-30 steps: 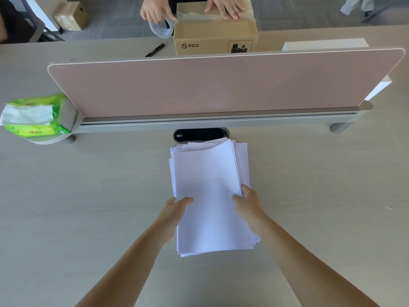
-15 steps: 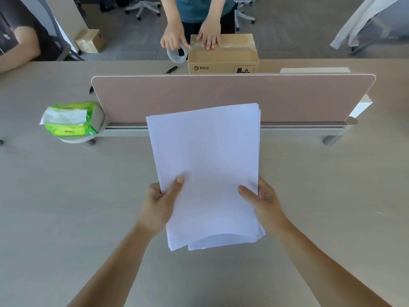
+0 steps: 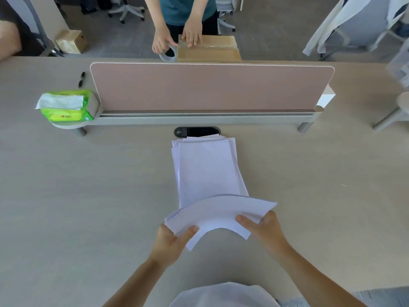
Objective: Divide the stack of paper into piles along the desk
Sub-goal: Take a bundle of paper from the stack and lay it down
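Sheaf bows between left grip and right grip, both pinching its corners over the stack lying on the desk — lift clear, keep sheets level, carry well sideways before setting down.

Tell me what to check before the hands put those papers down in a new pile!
1. Left hand has a grip on the held sheets: ok, thumb on top.
2. Right hand has a grip too: ok.
3. Held sheets are flat: not ok, they bend in an arch.
4. Held sheets are apart from the stack: cannot tell, their far edge overlaps it.
5. Stack is neat: not ok, its far edges fan out and reach the black cable port.
6. Bare desk shows on both sides of the stack: ok.
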The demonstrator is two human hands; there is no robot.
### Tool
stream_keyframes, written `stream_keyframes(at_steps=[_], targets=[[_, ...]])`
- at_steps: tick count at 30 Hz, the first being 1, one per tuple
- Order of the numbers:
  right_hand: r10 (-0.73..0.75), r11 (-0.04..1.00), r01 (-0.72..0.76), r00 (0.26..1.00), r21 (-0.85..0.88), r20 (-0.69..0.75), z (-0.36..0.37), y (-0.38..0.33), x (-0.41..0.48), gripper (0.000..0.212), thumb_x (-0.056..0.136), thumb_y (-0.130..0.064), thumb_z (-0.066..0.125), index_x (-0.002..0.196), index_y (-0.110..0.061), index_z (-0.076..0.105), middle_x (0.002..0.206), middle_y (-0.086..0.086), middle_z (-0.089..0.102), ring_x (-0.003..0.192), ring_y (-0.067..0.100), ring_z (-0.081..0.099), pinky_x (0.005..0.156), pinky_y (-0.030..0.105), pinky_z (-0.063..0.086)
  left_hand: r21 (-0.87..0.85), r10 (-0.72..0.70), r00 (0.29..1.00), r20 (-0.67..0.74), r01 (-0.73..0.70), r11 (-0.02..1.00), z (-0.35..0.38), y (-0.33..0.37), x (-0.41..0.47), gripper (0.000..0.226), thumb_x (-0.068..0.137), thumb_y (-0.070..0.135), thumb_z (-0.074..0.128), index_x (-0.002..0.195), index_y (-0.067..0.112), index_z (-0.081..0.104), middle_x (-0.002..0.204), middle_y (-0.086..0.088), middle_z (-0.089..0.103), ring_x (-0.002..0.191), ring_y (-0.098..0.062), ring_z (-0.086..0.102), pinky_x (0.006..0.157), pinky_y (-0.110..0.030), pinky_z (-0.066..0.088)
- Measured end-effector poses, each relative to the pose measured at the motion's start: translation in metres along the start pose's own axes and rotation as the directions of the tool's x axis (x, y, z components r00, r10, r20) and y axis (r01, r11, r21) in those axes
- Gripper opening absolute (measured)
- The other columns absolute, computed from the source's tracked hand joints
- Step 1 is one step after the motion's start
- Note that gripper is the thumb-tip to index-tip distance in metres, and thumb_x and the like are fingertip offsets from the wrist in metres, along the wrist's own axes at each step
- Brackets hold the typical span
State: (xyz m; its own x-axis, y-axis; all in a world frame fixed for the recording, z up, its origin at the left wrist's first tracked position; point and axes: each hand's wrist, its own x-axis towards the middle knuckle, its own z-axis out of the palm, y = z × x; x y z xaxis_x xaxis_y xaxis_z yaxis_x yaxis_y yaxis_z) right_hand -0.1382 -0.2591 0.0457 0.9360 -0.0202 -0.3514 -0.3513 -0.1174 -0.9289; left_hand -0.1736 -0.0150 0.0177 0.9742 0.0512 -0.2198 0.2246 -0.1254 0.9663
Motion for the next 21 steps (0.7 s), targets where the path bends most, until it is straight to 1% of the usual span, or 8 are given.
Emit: stream_keyframes(at_steps=[4, 6, 7, 9, 11, 14, 17, 21], targets=[[0.0, 0.998, 0.003, 0.999, 0.066, -0.046, -0.003, 0.0, -0.01, 0.022, 0.065, -0.021, 0.088, 0.085, -0.026, 0.079, 0.09, 0.004, 0.079, 0.088, 0.023, 0.075, 0.08, 0.043, 0.059, -0.075, -0.016, 1.0, 0.005, 0.017, 0.997, -0.006, 0.005, -0.003, 0.048, 0.061, 0.034, 0.082, 0.104, 0.016, 0.071, 0.1, 0.0, 0.077, 0.095, -0.015, 0.072, 0.08, -0.025, 0.054], [-0.006, 0.992, 0.011, 0.999, 0.123, -0.038, -0.003, -0.004, -0.013, 0.034, 0.058, -0.029, 0.088, 0.09, -0.019, 0.079, 0.096, 0.011, 0.078, 0.093, 0.029, 0.074, 0.086, 0.05, 0.058, -0.073, -0.011, 1.0, 0.023, 0.012, 0.997, -0.001, 0.019, -0.002, 0.034, 0.068, 0.023, 0.083, 0.101, 0.022, 0.074, 0.098, 0.006, 0.077, 0.093, -0.01, 0.072, 0.079, -0.025, 0.053], [-0.008, 0.99, 0.012, 0.999, 0.141, -0.035, -0.002, -0.006, -0.015, 0.031, 0.061, -0.026, 0.088, 0.089, -0.017, 0.079, 0.097, 0.015, 0.077, 0.094, 0.03, 0.074, 0.088, 0.051, 0.056, -0.077, -0.001, 1.0, 0.026, 0.003, 0.997, 0.003, 0.026, -0.003, 0.025, 0.074, 0.016, 0.081, 0.096, 0.029, 0.076, 0.095, 0.013, 0.077, 0.091, -0.005, 0.071, 0.078, -0.023, 0.052], [-0.021, 0.982, 0.027, 0.999, 0.186, -0.033, 0.002, -0.012, -0.017, 0.016, 0.073, -0.01, 0.085, 0.085, -0.019, 0.08, 0.1, 0.018, 0.076, 0.092, 0.027, 0.073, 0.087, 0.047, 0.055, -0.069, 0.031, 0.999, 0.014, -0.03, 0.997, 0.01, 0.038, -0.005, 0.039, 0.086, 0.009, 0.072, 0.087, 0.047, 0.074, 0.085, 0.027, 0.072, 0.081, 0.005, 0.067, 0.075, -0.018, 0.051], [-0.058, 0.977, 0.065, 0.997, 0.204, -0.041, 0.003, -0.015, -0.017, 0.019, 0.079, -0.003, 0.08, 0.087, -0.021, 0.08, 0.099, 0.015, 0.076, 0.092, 0.022, 0.073, 0.084, 0.041, 0.056, -0.075, 0.038, 0.999, 0.005, -0.038, 0.996, 0.01, 0.041, -0.006, 0.038, 0.09, 0.014, 0.068, 0.085, 0.052, 0.072, 0.08, 0.029, 0.068, 0.076, 0.003, 0.063, 0.075, -0.022, 0.051], [-0.092, 0.983, 0.095, 0.995, 0.155, -0.027, -0.002, -0.011, -0.016, 0.023, 0.077, -0.005, 0.081, 0.093, -0.021, 0.078, 0.097, 0.005, 0.079, 0.095, 0.021, 0.074, 0.081, 0.033, 0.059, -0.11, 0.034, 0.999, -0.008, -0.035, 0.993, -0.003, 0.041, -0.003, 0.021, 0.078, 0.024, 0.079, 0.091, 0.04, 0.076, 0.093, 0.015, 0.076, 0.089, -0.007, 0.07, 0.081, -0.027, 0.055], [-0.086, 0.996, 0.084, 0.993, 0.032, 0.075, -0.009, -0.008, -0.013, 0.034, 0.067, -0.02, 0.09, 0.098, -0.029, 0.079, 0.105, -0.003, 0.077, 0.102, 0.016, 0.072, 0.087, 0.033, 0.056, -0.146, -0.032, 0.999, 0.041, 0.038, 0.989, -0.017, 0.036, 0.002, 0.05, 0.057, 0.036, 0.085, 0.103, 0.022, 0.073, 0.096, 0.002, 0.077, 0.093, -0.017, 0.072, 0.085, -0.035, 0.057], [-0.074, 0.988, 0.054, 0.988, 0.144, 0.134, -0.006, -0.014, -0.006, 0.033, 0.066, -0.016, 0.085, 0.098, -0.013, 0.079, 0.102, 0.009, 0.078, 0.1, 0.026, 0.073, 0.08, 0.031, 0.058, -0.119, -0.018, 0.998, 0.067, 0.026, 0.993, -0.014, 0.038, 0.005, 0.045, 0.059, 0.039, 0.083, 0.1, 0.024, 0.075, 0.098, 0.0, 0.077, 0.095, -0.019, 0.072, 0.085, -0.035, 0.057]])
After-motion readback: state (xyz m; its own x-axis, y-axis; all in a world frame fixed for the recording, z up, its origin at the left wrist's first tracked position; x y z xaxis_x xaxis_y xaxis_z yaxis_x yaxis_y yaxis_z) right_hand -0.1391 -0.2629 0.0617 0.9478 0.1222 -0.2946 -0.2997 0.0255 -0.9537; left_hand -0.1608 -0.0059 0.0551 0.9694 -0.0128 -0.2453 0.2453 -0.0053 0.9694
